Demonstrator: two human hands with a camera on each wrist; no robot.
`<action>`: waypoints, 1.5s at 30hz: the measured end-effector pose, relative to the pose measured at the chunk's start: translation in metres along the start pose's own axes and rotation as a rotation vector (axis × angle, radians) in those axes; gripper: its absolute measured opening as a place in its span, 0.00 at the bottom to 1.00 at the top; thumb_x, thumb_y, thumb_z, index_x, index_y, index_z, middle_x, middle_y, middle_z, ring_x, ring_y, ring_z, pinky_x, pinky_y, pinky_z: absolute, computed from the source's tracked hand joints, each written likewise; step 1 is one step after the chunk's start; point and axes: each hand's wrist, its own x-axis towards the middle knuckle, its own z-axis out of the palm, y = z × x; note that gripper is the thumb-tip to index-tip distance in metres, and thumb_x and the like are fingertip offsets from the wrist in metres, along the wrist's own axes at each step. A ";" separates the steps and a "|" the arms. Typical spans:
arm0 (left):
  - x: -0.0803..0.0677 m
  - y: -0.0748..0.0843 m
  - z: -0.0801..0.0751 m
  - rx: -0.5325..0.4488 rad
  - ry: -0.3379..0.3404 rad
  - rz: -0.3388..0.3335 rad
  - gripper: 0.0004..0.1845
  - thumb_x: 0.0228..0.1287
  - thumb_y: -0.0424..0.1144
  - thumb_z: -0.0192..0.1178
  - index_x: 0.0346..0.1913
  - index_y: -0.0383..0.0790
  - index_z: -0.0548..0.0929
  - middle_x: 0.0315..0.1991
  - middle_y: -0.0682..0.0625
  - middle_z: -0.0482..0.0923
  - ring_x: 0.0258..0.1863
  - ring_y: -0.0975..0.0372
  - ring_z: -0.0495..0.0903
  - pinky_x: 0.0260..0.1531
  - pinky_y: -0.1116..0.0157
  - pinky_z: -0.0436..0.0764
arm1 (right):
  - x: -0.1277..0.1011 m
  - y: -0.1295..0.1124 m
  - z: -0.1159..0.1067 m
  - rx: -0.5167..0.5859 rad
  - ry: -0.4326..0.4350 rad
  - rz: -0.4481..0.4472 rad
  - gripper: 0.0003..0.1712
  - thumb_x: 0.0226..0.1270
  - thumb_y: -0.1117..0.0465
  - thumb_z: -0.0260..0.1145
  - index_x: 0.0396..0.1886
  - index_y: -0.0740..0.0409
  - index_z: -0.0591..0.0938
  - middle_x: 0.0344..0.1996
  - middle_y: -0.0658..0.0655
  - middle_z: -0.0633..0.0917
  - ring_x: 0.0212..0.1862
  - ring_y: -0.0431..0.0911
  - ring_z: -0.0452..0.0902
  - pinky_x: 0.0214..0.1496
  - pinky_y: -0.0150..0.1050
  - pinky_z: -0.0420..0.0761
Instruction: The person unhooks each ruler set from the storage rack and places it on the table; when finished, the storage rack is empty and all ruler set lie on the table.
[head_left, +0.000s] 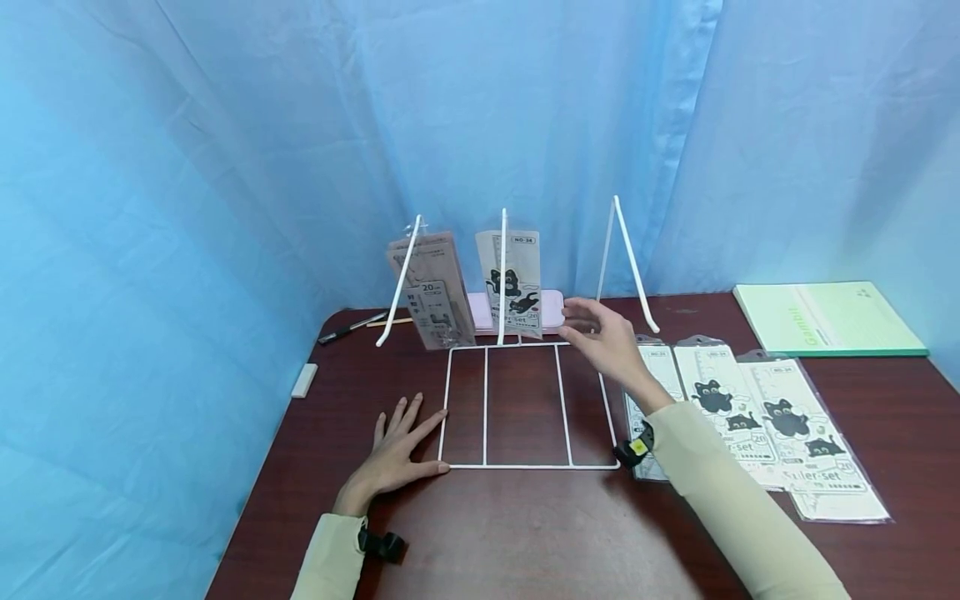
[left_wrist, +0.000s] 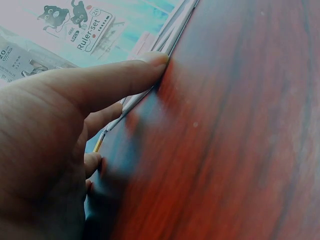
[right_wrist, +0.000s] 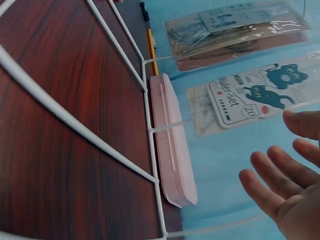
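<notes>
A white wire display rack [head_left: 525,467] stands on the table, with long prongs reaching forward. My left hand [head_left: 393,458] lies beside its front left corner, fingers spread on the table, thumb and index fingertips right at the base wire. Raised with loosely bent fingers and nothing in them, my right hand [head_left: 603,337] is between the middle and right prongs. A ruler set pack [right_wrist: 255,97] with black cats hangs on the middle prong. From the left prong hang several pinkish ruler packs [head_left: 431,292]. No pack hangs on the right prong [head_left: 633,258].
More ruler set packs [head_left: 787,417] lie overlapping on the table at right. Behind them is a green notebook [head_left: 832,317]. A pink case [right_wrist: 172,145] sits behind the rack. A black pen [head_left: 348,329] and a white eraser-like block [head_left: 303,381] lie at left. Blue curtain [head_left: 262,167] surrounds the table.
</notes>
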 end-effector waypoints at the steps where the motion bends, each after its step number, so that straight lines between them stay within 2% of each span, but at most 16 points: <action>1: 0.000 0.000 0.000 0.001 0.000 -0.001 0.45 0.60 0.60 0.67 0.78 0.57 0.61 0.83 0.40 0.39 0.82 0.40 0.32 0.73 0.31 0.31 | 0.002 0.000 0.003 0.007 0.002 0.008 0.26 0.66 0.63 0.70 0.62 0.63 0.78 0.54 0.67 0.86 0.53 0.60 0.86 0.56 0.52 0.84; 8: -0.001 -0.001 0.000 -0.001 -0.001 -0.015 0.45 0.59 0.60 0.67 0.78 0.58 0.61 0.83 0.40 0.39 0.82 0.40 0.33 0.74 0.32 0.31 | 0.017 0.004 0.022 0.085 0.028 -0.026 0.27 0.64 0.67 0.70 0.62 0.67 0.77 0.54 0.70 0.85 0.54 0.65 0.85 0.57 0.53 0.83; 11: -0.001 -0.001 0.000 -0.001 0.004 -0.008 0.45 0.59 0.60 0.67 0.78 0.58 0.62 0.83 0.40 0.40 0.82 0.40 0.33 0.73 0.31 0.31 | 0.022 0.004 0.028 0.122 0.027 -0.036 0.27 0.64 0.67 0.70 0.62 0.69 0.77 0.54 0.71 0.85 0.55 0.64 0.84 0.56 0.47 0.85; 13: -0.001 -0.001 0.000 -0.002 0.013 -0.001 0.45 0.58 0.60 0.68 0.78 0.57 0.62 0.83 0.40 0.40 0.82 0.40 0.33 0.73 0.31 0.32 | 0.026 0.002 0.031 0.129 0.020 -0.017 0.27 0.65 0.66 0.70 0.63 0.68 0.77 0.55 0.70 0.85 0.55 0.63 0.85 0.52 0.41 0.86; 15: -0.001 -0.001 0.001 -0.003 0.027 0.005 0.45 0.58 0.60 0.68 0.77 0.57 0.62 0.83 0.40 0.41 0.82 0.40 0.35 0.73 0.31 0.32 | 0.029 -0.001 0.033 0.117 0.016 0.005 0.28 0.65 0.64 0.70 0.64 0.66 0.77 0.56 0.69 0.85 0.55 0.61 0.85 0.49 0.39 0.87; 19: -0.001 -0.001 0.002 -0.002 0.049 0.014 0.45 0.57 0.59 0.69 0.77 0.56 0.63 0.82 0.38 0.44 0.81 0.39 0.37 0.73 0.30 0.34 | 0.034 -0.004 0.037 0.095 0.020 0.033 0.30 0.65 0.62 0.71 0.66 0.66 0.75 0.57 0.68 0.84 0.56 0.59 0.85 0.52 0.45 0.86; 24: -0.001 -0.001 0.001 0.000 0.034 0.014 0.46 0.58 0.60 0.68 0.78 0.56 0.62 0.82 0.39 0.42 0.82 0.39 0.35 0.73 0.31 0.33 | 0.038 -0.006 0.042 0.105 0.047 0.028 0.28 0.65 0.65 0.70 0.64 0.69 0.76 0.53 0.71 0.85 0.56 0.61 0.85 0.56 0.51 0.84; 32: 0.000 -0.001 0.000 0.011 -0.006 -0.004 0.46 0.59 0.61 0.67 0.78 0.58 0.61 0.83 0.40 0.39 0.82 0.40 0.32 0.73 0.31 0.32 | 0.035 -0.005 0.046 0.108 0.094 0.001 0.21 0.66 0.67 0.69 0.57 0.72 0.81 0.47 0.72 0.87 0.51 0.62 0.87 0.55 0.50 0.85; 45: 0.000 0.001 -0.001 0.009 0.001 -0.010 0.46 0.57 0.61 0.68 0.78 0.57 0.62 0.83 0.40 0.40 0.82 0.40 0.33 0.73 0.31 0.32 | 0.024 -0.004 0.048 0.068 0.145 -0.101 0.15 0.62 0.68 0.72 0.48 0.70 0.85 0.39 0.68 0.90 0.45 0.59 0.89 0.50 0.46 0.87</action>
